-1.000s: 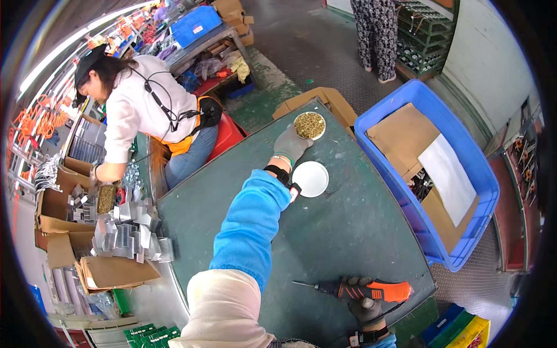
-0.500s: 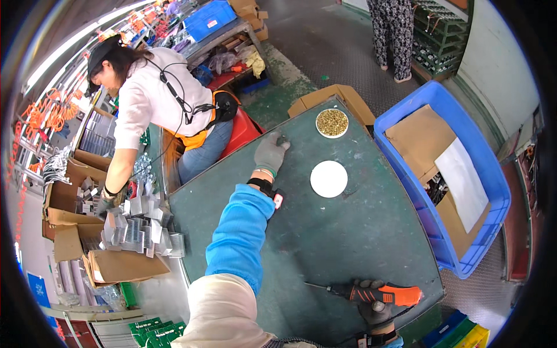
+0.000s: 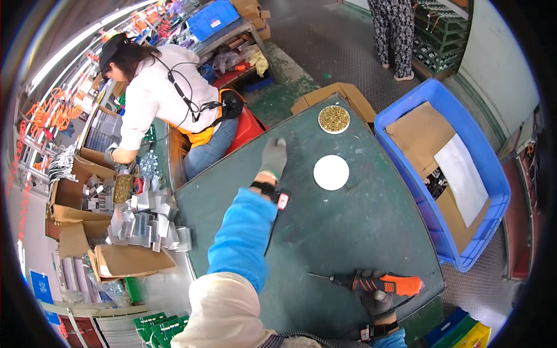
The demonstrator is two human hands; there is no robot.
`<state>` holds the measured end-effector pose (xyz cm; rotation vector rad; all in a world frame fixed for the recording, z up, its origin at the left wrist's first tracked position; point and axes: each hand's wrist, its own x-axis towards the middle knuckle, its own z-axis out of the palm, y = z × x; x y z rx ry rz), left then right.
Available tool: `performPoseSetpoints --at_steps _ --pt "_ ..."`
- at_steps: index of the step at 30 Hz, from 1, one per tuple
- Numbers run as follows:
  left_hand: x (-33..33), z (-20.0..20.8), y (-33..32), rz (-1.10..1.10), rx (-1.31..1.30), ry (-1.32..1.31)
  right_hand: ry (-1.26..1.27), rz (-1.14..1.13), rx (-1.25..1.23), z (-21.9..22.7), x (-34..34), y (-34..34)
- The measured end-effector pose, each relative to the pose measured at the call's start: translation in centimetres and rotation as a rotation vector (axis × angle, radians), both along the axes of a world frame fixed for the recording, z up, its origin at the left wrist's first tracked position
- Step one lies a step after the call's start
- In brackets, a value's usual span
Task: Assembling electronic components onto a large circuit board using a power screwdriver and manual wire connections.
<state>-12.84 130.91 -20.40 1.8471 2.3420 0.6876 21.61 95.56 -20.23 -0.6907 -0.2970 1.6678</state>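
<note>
My left hand point(image 3: 274, 158) wears a grey glove and reaches over the far left part of the green table point(image 3: 301, 238). Its fingers are drawn together, and anything in them is hidden. To its right lies a round white disc point(image 3: 331, 172). Beyond that, a round white-rimmed dish point(image 3: 334, 119) holds many small brass-coloured pieces. At the near right, my gloved right hand point(image 3: 378, 301) is wrapped round an orange and black electric screwdriver point(image 3: 380, 283). Its thin bit points left, above the tabletop.
A blue tub point(image 3: 501, 200) with cardboard stands along the right side. A co-worker point(image 3: 174, 93) sits at the left beside silver heat sinks point(image 3: 142, 229) and cardboard boxes point(image 3: 136, 260). Green circuit boards point(image 3: 159, 328) lie at the lower left. Another person's legs point(image 3: 393, 35) show at the back.
My left hand's fingers have drawn together, and the hand has shifted slightly. The screwdriver stays in my right hand. The co-worker's arm has moved back from the heat sinks.
</note>
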Motion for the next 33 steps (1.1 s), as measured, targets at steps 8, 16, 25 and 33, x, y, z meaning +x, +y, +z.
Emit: performPoseSetpoints --at_steps 8,16,25,33 --pt "2.0 11.6 -23.0 -0.084 -0.225 -2.652 0.037 0.174 0.036 0.7 0.5 0.7" --pt "2.4 17.1 -40.0 -0.12 0.103 -2.648 -0.029 0.23 0.031 -3.0 2.0 2.0" --pt "2.8 18.5 -51.6 -0.126 0.385 -2.647 0.015 0.352 0.109 -3.1 2.4 3.1" --pt "3.4 17.7 -59.6 -0.047 0.546 -2.548 -0.047 0.345 0.258 -2.5 2.4 3.0"
